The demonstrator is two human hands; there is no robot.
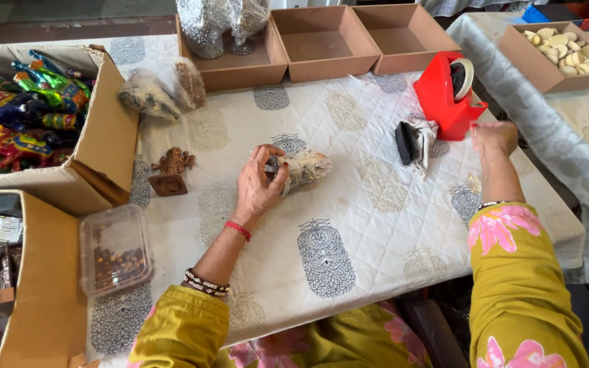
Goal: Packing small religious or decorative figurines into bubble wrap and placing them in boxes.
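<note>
Here the left hand (259, 182) rests near the middle of the table (376, 225), its fingers curled around one end of a small bundle wrapped in clear bubble wrap (305, 169), which lies on its side on the printed white cloth. The right hand (493, 138) is well apart from it, near the table's right edge, just beside a red tape dispenser (448, 95); its fingers look drawn together, but whether they pinch anything cannot be told. Between the two hands, nearer the dispenser, lies a small black and white object (414, 142) that is too unclear to name. To the left of the bundle stands a small brown carved figure (171, 170), and beyond it, toward the far left corner, lie two more wrapped bundles (161, 92). Along the far edge sit three shallow brown boxes (322, 41), the leftmost holding wrapped items. At the left edge an open cardboard box (107, 136) holds brightly painted figures (22, 112), and near the front left corner a clear plastic tub (114, 249) with dark bits inside rests on the cloth. On a second table at the right, another brown box holds pale rounded pieces (567, 51).
</note>
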